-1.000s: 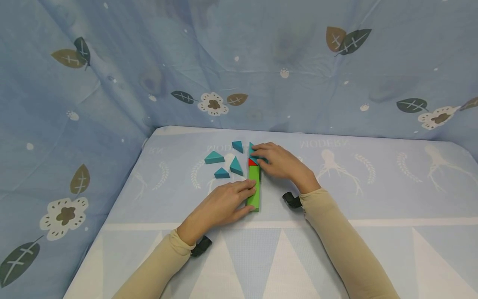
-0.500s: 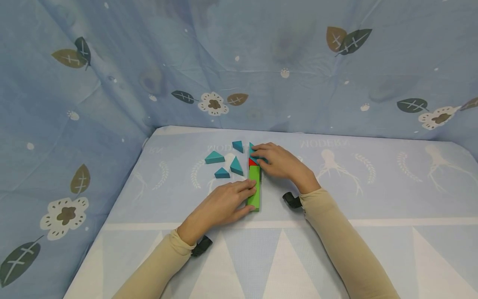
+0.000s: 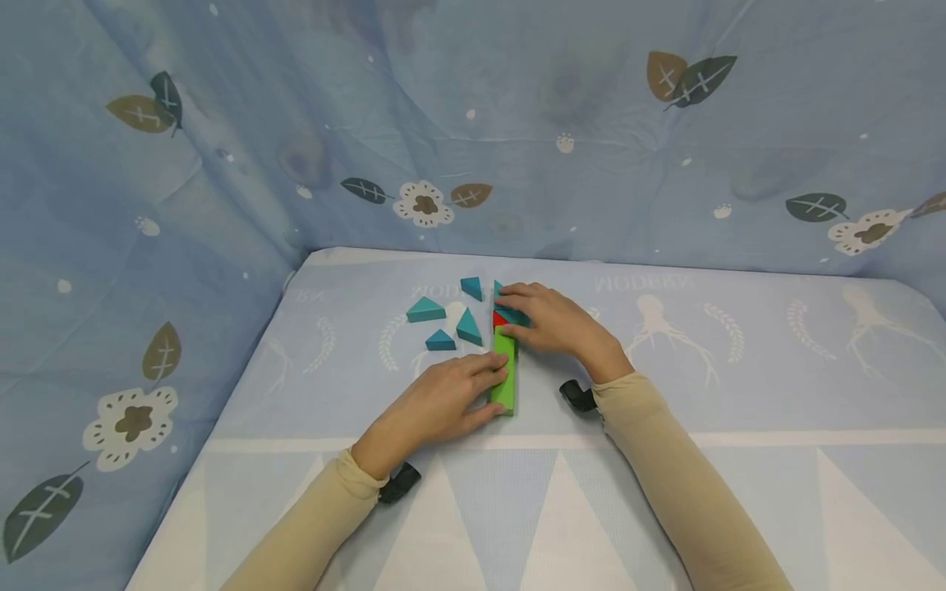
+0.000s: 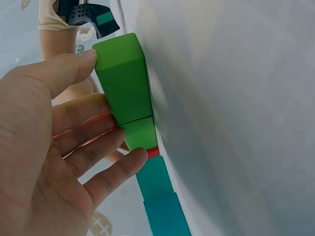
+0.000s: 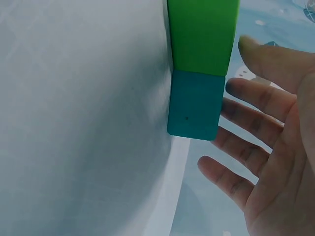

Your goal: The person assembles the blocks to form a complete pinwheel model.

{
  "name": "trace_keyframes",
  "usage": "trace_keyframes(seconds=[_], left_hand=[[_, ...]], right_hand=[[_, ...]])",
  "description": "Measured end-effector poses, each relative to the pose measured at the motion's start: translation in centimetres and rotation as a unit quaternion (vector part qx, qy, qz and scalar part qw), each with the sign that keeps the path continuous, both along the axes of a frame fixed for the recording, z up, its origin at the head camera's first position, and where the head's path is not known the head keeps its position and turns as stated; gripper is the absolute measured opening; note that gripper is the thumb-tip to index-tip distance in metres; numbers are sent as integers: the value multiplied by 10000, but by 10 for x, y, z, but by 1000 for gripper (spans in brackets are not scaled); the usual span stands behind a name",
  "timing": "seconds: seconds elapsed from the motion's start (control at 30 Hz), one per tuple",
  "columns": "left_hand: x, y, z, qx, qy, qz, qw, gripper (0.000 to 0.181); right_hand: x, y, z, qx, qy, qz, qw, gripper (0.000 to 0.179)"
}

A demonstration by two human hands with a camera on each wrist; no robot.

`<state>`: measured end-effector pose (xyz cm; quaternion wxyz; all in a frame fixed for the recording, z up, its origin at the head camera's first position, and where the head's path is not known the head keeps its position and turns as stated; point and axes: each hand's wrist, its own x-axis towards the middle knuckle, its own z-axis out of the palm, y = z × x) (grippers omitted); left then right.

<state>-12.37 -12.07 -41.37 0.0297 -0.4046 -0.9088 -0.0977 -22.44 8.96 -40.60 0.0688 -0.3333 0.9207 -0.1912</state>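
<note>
In the head view my left hand [image 3: 443, 398] lies along the left side of a long green row, two green blocks [image 4: 123, 83] end to end in the left wrist view. Its thumb is at the near end, its fingertips along the side. A red triangular block [image 3: 498, 318] adjoins the row's far end, with teal triangular blocks [image 3: 498, 289] beyond. My right hand [image 3: 554, 320] reaches over these from the right, partly covering them, its thumb at the far green end. In the right wrist view its extended fingers lie beside a teal block face [image 5: 197, 105].
Several loose teal triangular blocks, among them a wide one [image 3: 425, 310] and a pointed one [image 3: 469, 327], lie left of the row. A patterned cloth covers the table [image 3: 739, 394]. Blue printed fabric [image 3: 517, 107] stands behind and at the left.
My right thumb has shifted from beside the red block toward me, onto the far end of the green row. My left hand stays almost where it was.
</note>
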Motion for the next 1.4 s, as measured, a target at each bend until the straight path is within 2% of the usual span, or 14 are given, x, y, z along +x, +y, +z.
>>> trace_keyframes(seconds=[0.2, 0.4, 0.47, 0.53, 0.67, 0.83, 0.97, 1.1, 1.27, 1.4], left_hand=[[-3, -1, -1, 127, -222, 41, 9997, 48], [-3, -4, 4, 190, -196, 2, 9996, 48], [-6, -8, 5, 235, -155, 51, 9996, 47], [-13, -14, 7, 327, -120, 175, 9992, 46], [-34, -27, 11, 465, 50, 561, 9973, 38], [-61, -36, 16, 328, 227, 943, 9947, 34], [-74, -35, 19, 284, -48, 1058, 9940, 37], [-82, -31, 20, 174, -388, 1072, 9933, 36], [-86, -30, 19, 89, -705, 1019, 9923, 31], [-87, -32, 23, 104, -1014, 980, 9900, 33]], right_hand=[[1, 0, 0, 54, -34, 12, 10000, 65], [2, -2, 0, 58, 79, 81, 9999, 66], [2, -1, 0, 78, 68, 80, 9999, 65], [2, -1, 0, 96, 72, 56, 9999, 65], [3, 0, 1, 83, 121, 52, 9999, 66], [7, -4, 5, 39, 213, 228, 9995, 65], [13, -9, 12, 161, 203, 242, 9994, 65], [24, -11, 16, 447, 231, 183, 9986, 69], [43, -6, 12, 533, 550, 220, 9968, 75], [55, -2, 6, 485, 738, 259, 9958, 78]])
